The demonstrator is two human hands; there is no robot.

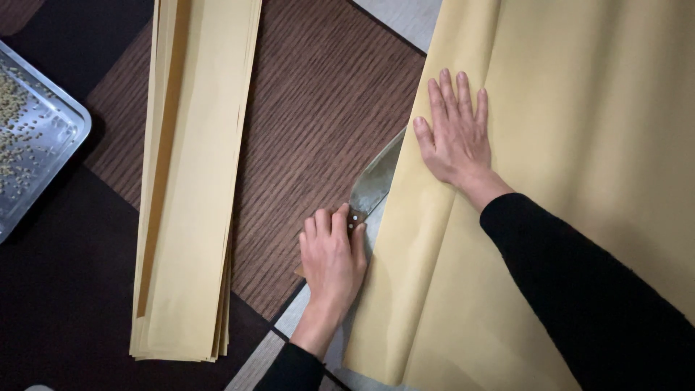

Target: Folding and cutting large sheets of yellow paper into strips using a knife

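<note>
My left hand (331, 253) was clamped around the wooden handle of the knife (373, 185), blade running ahead of the grip under the folded edge of the large yellow paper sheet (579, 145). My right hand (456, 137) lay flat, fingers together, pressing the sheet just beyond the blade. I judged the cut needed steady pressure along the crease, blade kept low. The sheet was matte and softly creased. A stack of cut strips (192, 181) lay well apart from the grip.
</note>
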